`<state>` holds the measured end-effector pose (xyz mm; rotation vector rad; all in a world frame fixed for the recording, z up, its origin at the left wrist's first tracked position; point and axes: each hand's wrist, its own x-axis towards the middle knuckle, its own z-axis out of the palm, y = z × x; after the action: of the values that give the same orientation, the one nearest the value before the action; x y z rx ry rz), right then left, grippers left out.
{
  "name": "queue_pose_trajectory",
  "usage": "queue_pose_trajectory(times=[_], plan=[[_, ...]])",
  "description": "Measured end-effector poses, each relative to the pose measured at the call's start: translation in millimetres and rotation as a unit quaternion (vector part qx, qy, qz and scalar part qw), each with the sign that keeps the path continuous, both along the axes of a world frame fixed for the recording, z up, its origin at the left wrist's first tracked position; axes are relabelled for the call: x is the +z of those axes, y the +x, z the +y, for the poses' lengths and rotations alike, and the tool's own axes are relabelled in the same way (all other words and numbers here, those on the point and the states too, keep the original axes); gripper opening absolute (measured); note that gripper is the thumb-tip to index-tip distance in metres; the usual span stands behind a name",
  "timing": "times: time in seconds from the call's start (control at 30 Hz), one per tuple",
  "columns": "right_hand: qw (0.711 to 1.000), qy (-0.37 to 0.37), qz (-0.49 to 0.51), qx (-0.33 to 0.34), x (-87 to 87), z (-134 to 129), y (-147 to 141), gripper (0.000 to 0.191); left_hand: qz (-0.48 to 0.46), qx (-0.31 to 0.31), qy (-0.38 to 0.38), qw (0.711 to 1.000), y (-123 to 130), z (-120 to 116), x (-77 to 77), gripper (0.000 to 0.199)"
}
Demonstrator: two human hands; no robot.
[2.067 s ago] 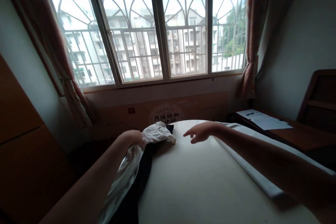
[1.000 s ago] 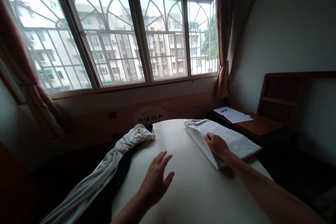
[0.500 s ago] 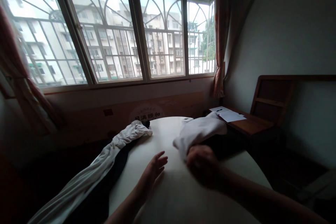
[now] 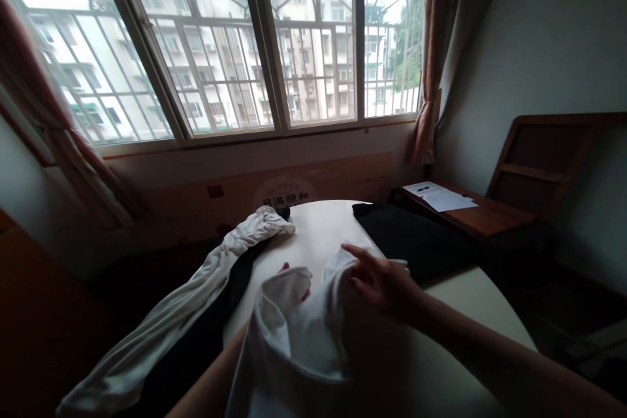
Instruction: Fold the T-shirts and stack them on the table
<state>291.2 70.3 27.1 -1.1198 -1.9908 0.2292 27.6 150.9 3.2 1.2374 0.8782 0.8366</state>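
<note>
A white garment point(image 4: 308, 339) is bunched up in front of me, its edge raised in a loose open fold. Its exact kind cannot be made out. Behind the cloth is my left hand point(image 4: 306, 291), mostly hidden; only some fingertips show, so its grip is unclear. At the garment's right side, my right hand point(image 4: 379, 277) has its index finger stretched out and the other fingers curled on the cloth. Just beyond that hand, a folded black garment point(image 4: 421, 241) lies on the white round table point(image 4: 326, 219).
Along the table's left side lies a long crumpled white garment point(image 4: 196, 300) with dark cloth point(image 4: 235, 294) beside it. A wooden side table point(image 4: 499, 219) at the right bears white papers point(image 4: 445, 198). Barred windows point(image 4: 313, 65) span the back wall.
The white garment has come off the black one, leftward and towards me, and now covers much of my left hand. My right index finger has stretched out. The view has tilted down.
</note>
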Motion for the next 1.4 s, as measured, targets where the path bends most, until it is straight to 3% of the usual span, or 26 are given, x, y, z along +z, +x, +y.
queue_pose_trajectory(times=[0.1, 0.2, 0.3, 0.37, 0.5, 0.63, 0.77, 0.87, 0.97, 1.07, 1.13, 1.2, 1.27, 1.4], plan=[[0.997, -0.066, -0.029, -0.013, -19.7, 24, 9, 0.072, -0.075, -0.076, -0.028, 0.994, -2, 2, 5.4, 0.064], [0.996, -0.068, -0.058, -0.003, -28.1, 35, 12, 0.047, -0.127, -0.060, -0.009, 0.990, -3, 2, 11.8, 0.063], [0.992, -0.079, -0.096, -0.035, -20.8, 35, 18, 0.015, -0.132, -0.038, 0.005, 0.990, -6, 1, 16.7, 0.067], [0.986, -0.101, -0.126, -0.046, -12.8, 33, 23, 0.012, -0.118, -0.051, 0.006, 0.992, -7, 0, 17.9, 0.064], [0.968, -0.162, -0.193, -0.015, -5.6, 27, 33, 0.024, -0.097, -0.048, 0.013, 0.994, -7, -2, 15.2, 0.037], [0.964, -0.145, -0.221, -0.027, -9.7, 25, 35, 0.036, -0.032, -0.106, -0.006, 0.994, -4, -8, 13.8, 0.030], [0.963, -0.143, -0.228, -0.034, -10.6, 24, 32, 0.024, 0.068, -0.158, 0.030, 0.985, 5, -21, 16.2, 0.032], [0.963, -0.169, -0.208, -0.021, -8.3, 21, 30, 0.012, 0.110, -0.171, 0.061, 0.977, 12, -30, 15.0, 0.047], [0.965, -0.178, -0.194, 0.010, -7.6, 17, 28, 0.018, 0.126, -0.182, 0.075, 0.972, 15, -34, 10.9, 0.061], [0.966, -0.152, -0.208, 0.015, -8.7, 16, 26, 0.030, 0.161, -0.187, 0.101, 0.964, 15, -37, 9.1, 0.062], [0.966, -0.138, -0.219, -0.001, -8.5, 16, 22, 0.026, 0.188, -0.187, 0.127, 0.956, 15, -39, 10.5, 0.059], [0.973, -0.124, -0.194, -0.017, -7.6, 15, 15, 0.016, 0.194, -0.183, 0.132, 0.955, 16, -41, 12.8, 0.059], [0.989, -0.090, -0.119, -0.015, -7.1, 11, 5, 0.019, 0.166, -0.166, 0.106, 0.966, 18, -42, 14.2, 0.067], [0.994, -0.024, 0.047, 0.095, -10.0, -9, -19, 0.018, 0.061, -0.144, 0.021, 0.988, 22, -42, 9.2, 0.085]])
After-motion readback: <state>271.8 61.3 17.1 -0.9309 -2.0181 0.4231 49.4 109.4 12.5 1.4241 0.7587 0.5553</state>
